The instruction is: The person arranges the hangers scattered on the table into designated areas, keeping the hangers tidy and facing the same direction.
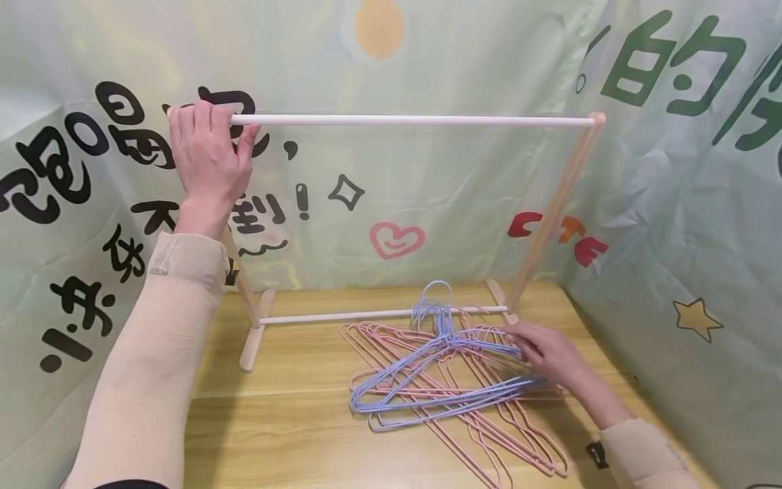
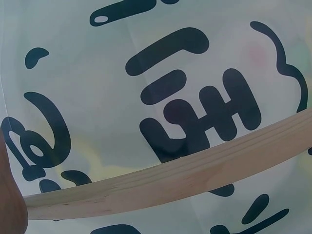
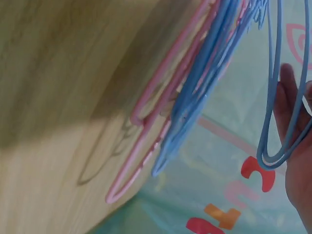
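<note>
At the upper left corner of a wooden garment rack, my left hand grips the end of the white top rail. The left wrist view shows a wooden upright of the rack, with an edge of the hand at far left. My right hand holds the right end of some blue wire hangers. In the right wrist view, bent blue wire passes in front of the right hand's fingers. Several pink wire hangers lie crossed beneath the blue ones on the table.
The rack stands on two wooden feet joined by a white lower bar, which the hanger hooks overlap. The wood-grain table meets printed fabric walls at the back and sides. A small dark object lies near the right sleeve.
</note>
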Action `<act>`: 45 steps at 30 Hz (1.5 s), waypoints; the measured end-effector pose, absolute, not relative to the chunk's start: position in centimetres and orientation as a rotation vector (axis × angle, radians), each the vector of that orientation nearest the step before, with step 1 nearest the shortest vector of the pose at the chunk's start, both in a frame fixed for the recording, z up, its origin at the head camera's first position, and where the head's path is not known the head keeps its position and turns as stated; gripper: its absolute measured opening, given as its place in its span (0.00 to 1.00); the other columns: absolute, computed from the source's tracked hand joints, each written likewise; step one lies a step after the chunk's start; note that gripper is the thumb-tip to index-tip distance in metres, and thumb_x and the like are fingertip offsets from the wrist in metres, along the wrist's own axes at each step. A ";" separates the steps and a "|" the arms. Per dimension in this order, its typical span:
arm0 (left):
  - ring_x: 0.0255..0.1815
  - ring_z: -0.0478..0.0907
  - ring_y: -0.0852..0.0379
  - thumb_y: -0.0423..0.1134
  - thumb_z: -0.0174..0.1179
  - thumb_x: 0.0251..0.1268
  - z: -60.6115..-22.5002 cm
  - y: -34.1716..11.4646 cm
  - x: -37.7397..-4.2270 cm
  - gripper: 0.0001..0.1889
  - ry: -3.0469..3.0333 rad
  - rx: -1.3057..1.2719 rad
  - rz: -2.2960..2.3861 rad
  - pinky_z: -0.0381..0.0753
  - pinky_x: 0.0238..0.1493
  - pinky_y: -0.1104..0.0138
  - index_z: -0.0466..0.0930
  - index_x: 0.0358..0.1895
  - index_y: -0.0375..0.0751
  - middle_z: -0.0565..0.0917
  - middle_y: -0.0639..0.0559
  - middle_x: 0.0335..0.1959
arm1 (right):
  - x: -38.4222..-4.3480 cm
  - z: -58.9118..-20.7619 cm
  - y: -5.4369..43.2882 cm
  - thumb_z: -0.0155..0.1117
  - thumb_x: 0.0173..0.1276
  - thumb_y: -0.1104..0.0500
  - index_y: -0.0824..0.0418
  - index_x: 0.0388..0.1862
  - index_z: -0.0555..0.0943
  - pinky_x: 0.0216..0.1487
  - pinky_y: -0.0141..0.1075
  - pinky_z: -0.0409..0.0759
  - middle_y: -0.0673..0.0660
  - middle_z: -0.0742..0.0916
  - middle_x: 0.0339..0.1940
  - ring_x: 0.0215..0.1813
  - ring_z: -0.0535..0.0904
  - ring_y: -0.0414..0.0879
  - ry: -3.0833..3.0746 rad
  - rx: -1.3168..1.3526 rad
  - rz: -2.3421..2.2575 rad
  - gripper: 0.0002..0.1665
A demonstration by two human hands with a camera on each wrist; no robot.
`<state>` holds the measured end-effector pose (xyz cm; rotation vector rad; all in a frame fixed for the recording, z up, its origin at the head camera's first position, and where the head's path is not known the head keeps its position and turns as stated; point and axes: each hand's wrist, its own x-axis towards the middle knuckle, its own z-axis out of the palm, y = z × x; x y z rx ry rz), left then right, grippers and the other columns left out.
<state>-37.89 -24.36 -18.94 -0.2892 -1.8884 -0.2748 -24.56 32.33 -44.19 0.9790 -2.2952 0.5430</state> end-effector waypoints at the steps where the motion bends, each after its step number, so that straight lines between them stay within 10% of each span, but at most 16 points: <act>1: 0.49 0.63 0.32 0.64 0.46 0.79 -18.9 -24.4 -37.9 0.33 -1.889 -0.289 -0.276 0.56 0.75 0.48 0.72 0.53 0.31 0.70 0.33 0.43 | -24.5 -44.0 32.4 0.71 0.62 0.71 0.58 0.48 0.87 0.29 0.34 0.79 0.45 0.85 0.27 0.27 0.77 0.31 -2.310 0.967 0.533 0.17; 17: 0.50 0.63 0.31 0.64 0.46 0.80 -18.9 -24.5 -37.8 0.32 -1.915 -0.288 -0.272 0.55 0.75 0.47 0.71 0.53 0.31 0.70 0.32 0.44 | -23.5 -43.4 33.3 0.69 0.67 0.70 0.59 0.44 0.87 0.39 0.43 0.82 0.53 0.91 0.38 0.37 0.87 0.47 -2.370 0.753 0.503 0.10; 30: 0.50 0.64 0.32 0.63 0.48 0.78 -18.8 -24.1 -37.5 0.31 -1.899 -0.287 -0.296 0.57 0.74 0.48 0.73 0.52 0.32 0.71 0.34 0.44 | -22.9 -38.4 34.1 0.66 0.73 0.67 0.60 0.44 0.85 0.29 0.32 0.67 0.42 0.76 0.21 0.24 0.66 0.33 -2.283 0.561 0.536 0.05; 38: 0.50 0.65 0.32 0.65 0.46 0.79 -18.8 -24.2 -37.5 0.33 -1.891 -0.289 -0.286 0.57 0.74 0.48 0.73 0.54 0.32 0.72 0.33 0.45 | -23.2 -33.7 34.7 0.64 0.76 0.63 0.64 0.48 0.84 0.31 0.40 0.69 0.58 0.86 0.27 0.25 0.69 0.43 -2.194 0.422 0.434 0.07; 45: 0.49 0.64 0.32 0.64 0.45 0.80 -18.8 -24.3 -37.5 0.33 -1.896 -0.294 -0.274 0.58 0.72 0.48 0.72 0.53 0.31 0.71 0.33 0.43 | -23.9 -29.8 35.3 0.63 0.75 0.63 0.65 0.48 0.83 0.30 0.35 0.64 0.63 0.88 0.31 0.28 0.62 0.27 -2.136 0.351 0.418 0.08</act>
